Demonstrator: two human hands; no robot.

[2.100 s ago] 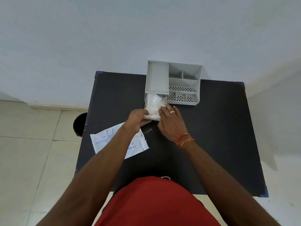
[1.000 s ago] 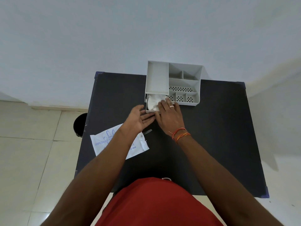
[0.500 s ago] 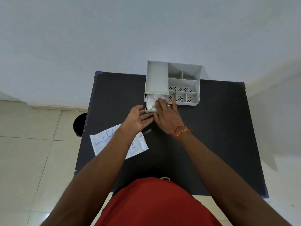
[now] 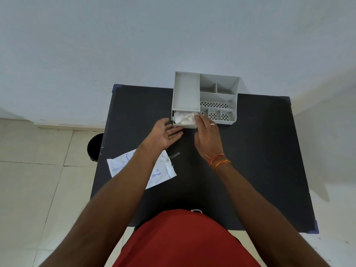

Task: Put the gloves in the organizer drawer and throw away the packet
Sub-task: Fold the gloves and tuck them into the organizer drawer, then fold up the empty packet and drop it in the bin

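Observation:
A grey desk organizer (image 4: 217,99) stands at the far edge of the black table (image 4: 260,160). Its drawer (image 4: 185,125) sticks out a little at the lower left, with white gloves (image 4: 184,117) bunched inside. My right hand (image 4: 208,137) rests on the drawer's front right corner, fingertips touching the gloves. My left hand (image 4: 163,134) lies open, palm up, just left of the drawer front, fingertips near it. The white glove packet (image 4: 163,174) with blue print lies flat on the table under my left forearm, which hides part of it.
A black round bin (image 4: 94,147) stands on the tiled floor just past the table's left edge. A small strip of torn plastic (image 4: 174,155) lies on the table between my wrists. The wall runs right behind the organizer.
The drawer has slid further into the organizer, so less of the gloves shows. My left hand has let go of the drawer and opened beside it. My right hand followed the drawer forward.

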